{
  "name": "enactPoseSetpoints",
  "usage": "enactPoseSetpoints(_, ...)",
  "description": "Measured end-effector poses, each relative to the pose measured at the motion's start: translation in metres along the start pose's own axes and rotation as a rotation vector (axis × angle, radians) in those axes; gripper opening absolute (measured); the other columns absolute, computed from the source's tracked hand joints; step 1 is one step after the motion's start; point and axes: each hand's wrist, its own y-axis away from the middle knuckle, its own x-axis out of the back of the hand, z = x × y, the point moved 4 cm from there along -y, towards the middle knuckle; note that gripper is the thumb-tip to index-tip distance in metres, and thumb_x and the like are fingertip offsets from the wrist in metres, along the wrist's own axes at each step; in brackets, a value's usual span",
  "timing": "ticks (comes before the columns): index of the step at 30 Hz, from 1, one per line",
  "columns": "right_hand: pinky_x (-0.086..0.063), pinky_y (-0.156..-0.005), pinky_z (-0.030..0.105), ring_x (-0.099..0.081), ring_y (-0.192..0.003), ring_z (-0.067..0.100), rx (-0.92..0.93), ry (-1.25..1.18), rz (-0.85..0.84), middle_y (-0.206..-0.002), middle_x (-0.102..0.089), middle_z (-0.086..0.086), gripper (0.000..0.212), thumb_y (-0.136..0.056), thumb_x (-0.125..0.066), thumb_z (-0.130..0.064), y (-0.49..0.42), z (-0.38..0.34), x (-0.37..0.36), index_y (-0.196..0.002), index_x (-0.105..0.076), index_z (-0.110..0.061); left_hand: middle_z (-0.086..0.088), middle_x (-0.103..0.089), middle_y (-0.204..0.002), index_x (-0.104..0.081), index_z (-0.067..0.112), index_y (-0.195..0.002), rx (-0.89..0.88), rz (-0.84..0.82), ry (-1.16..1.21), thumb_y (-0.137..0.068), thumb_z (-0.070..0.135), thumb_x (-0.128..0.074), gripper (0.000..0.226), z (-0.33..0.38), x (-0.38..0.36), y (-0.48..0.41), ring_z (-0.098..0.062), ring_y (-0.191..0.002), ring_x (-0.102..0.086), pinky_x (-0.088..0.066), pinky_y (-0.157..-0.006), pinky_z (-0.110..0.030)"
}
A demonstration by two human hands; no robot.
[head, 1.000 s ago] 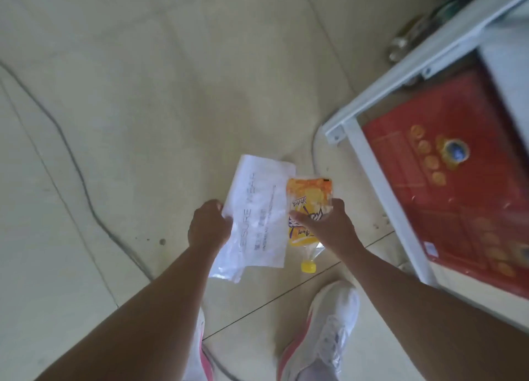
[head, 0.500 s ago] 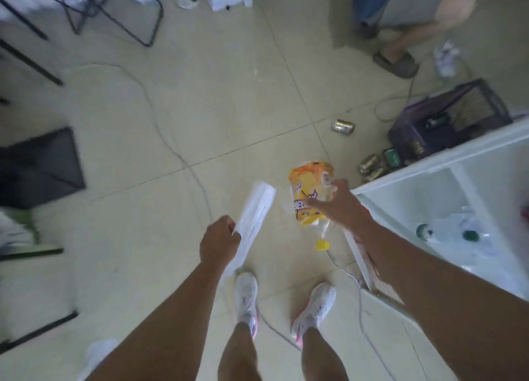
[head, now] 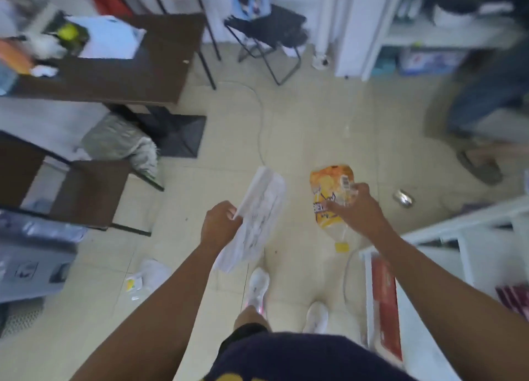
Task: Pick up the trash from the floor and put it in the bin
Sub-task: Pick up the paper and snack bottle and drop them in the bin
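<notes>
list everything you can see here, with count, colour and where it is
bottle: 1, clear with orange label and yellow cap, held cap down
plastic bag: 1, white with print, held, centre
can: 1, silver, on the floor right of the bottle
litter: 1 small pile, white with a yellow bit, floor lower left
table: 1, dark brown, upper left, cluttered
folding stool: 1, black, top centre
cable: 1, pale, on the floor, centre
shelf frame: 1, white, right
box: 1, red, by the frame, lower right
other person: 1, blue trousers, upper right, blurred
shoes: 2, white, bottom centre
left hand: 1, grips the bag
right hand: 1, grips the bottle
</notes>
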Motion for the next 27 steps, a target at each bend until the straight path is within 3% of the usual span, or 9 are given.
enactPoseSetpoints(3, -0.041, -0.079, 0.034, -0.060, -0.108, 0.029, 0.119, 0.110, -0.041, -0.125, -0.060, 0.007, 0.091, -0.069, -0.085, -0.060, 0.001, -0.055, -0.001, -0.135, -0.040, -0.016, 0.006, -0.066, -0.085, -0.063, 0.021, -0.085, 0.098, 0.110, 0.087, -0.083, 0.022, -0.073, 0.010, -0.034, 0.043, 0.019, -0.008, -0.074, -0.061, -0.046, -0.059, -0.022)
enactPoseSetpoints(8, -0.040, -0.058, 0.028, -0.056, -0.080, 0.002, 0.360, 0.228, -0.218, -0.095, -0.057, -0.013, 0.079, -0.055, -0.077, -0.068, 0.031, -0.176, -0.082, -0.111, -0.041, -0.027, 0.001, -0.065, -0.088, -0.061, 0.020, -0.085, 0.235, 0.314, 0.226, -0.083, 0.019, -0.074, 0.013, -0.100, 0.110, 0.055, -0.021, -0.079, -0.063, -0.052, -0.070, -0.032)
enactPoseSetpoints(11, -0.041, -0.060, 0.030, -0.060, -0.084, 0.014, 0.485, 0.336, -0.351, -0.093, -0.055, -0.013, 0.078, -0.058, -0.078, -0.067, 0.069, -0.239, -0.171, -0.113, -0.042, -0.025, -0.001, -0.063, -0.087, -0.060, 0.018, -0.085, 0.318, 0.415, 0.302, -0.083, 0.015, -0.074, 0.014, -0.158, 0.151, 0.078, -0.024, -0.080, -0.060, -0.054, -0.075, -0.036)
enactPoseSetpoints(15, -0.050, -0.077, 0.037, -0.060, -0.097, 0.023, 0.631, 0.469, -0.526, -0.107, -0.060, -0.004, 0.074, -0.069, -0.083, -0.060, 0.129, -0.300, -0.296, -0.119, -0.044, -0.021, 0.005, -0.065, -0.085, -0.063, 0.023, -0.086, 0.448, 0.549, 0.388, -0.083, 0.022, -0.074, 0.012, -0.252, 0.200, 0.120, -0.019, -0.077, -0.061, -0.046, -0.064, -0.028)
enactPoseSetpoints(22, -0.041, -0.076, 0.035, -0.061, -0.115, 0.029, 0.824, 0.634, -0.708, -0.116, -0.059, 0.001, 0.083, -0.069, -0.079, -0.068, 0.252, -0.377, -0.483, -0.127, -0.046, -0.018, 0.002, -0.063, -0.080, -0.063, 0.015, -0.084, 0.674, 0.713, 0.482, -0.082, 0.016, -0.075, 0.011, -0.403, 0.255, 0.223, -0.018, -0.071, -0.057, -0.040, -0.055, -0.021)
enactPoseSetpoints(27, -0.044, -0.079, 0.037, -0.060, -0.117, 0.031, 0.953, 0.724, -0.834, -0.123, -0.063, 0.010, 0.088, -0.064, -0.079, -0.074, 0.337, -0.409, -0.583, -0.122, -0.048, -0.015, -0.003, -0.069, -0.087, -0.064, 0.016, -0.087, 0.866, 0.823, 0.519, -0.085, 0.020, -0.070, 0.007, -0.478, 0.278, 0.292, -0.024, -0.080, -0.065, -0.054, -0.070, -0.036)
